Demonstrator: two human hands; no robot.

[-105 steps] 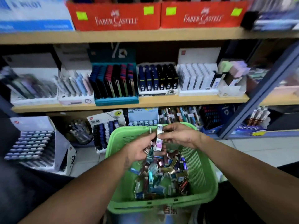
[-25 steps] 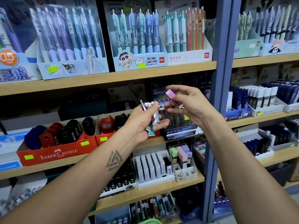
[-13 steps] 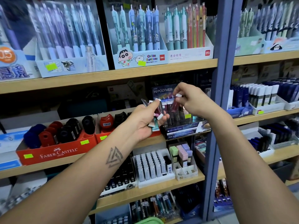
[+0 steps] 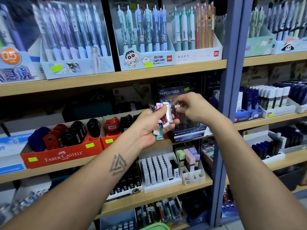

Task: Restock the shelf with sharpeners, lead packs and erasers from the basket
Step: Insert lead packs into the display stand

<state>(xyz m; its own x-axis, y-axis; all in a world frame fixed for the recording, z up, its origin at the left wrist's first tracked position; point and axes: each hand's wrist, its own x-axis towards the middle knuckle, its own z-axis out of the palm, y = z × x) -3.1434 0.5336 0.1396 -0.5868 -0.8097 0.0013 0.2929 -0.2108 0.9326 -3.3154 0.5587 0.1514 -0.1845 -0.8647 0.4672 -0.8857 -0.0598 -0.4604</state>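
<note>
My left hand grips a fanned bundle of slim lead packs in pink, dark red, white and teal, held in front of the middle shelf. Just to its right, my right hand pinches the white-capped top of one dark red lead pack above the dark Hi-Polymer display box. Whether that pack stands in the box is hidden by my fingers. Only a sliver of the green basket shows at the bottom edge.
Red Faber-Castell boxes of sharpeners stand left of my hands. One shelf lower sit a white tray of lead packs and a box of pastel erasers. A blue upright post divides the shelving; pen displays fill the top shelf.
My right hand has come down from holding a pink pack in the air to the display box and now pinches a dark red pack beside the bundle. The left hand has barely moved.
</note>
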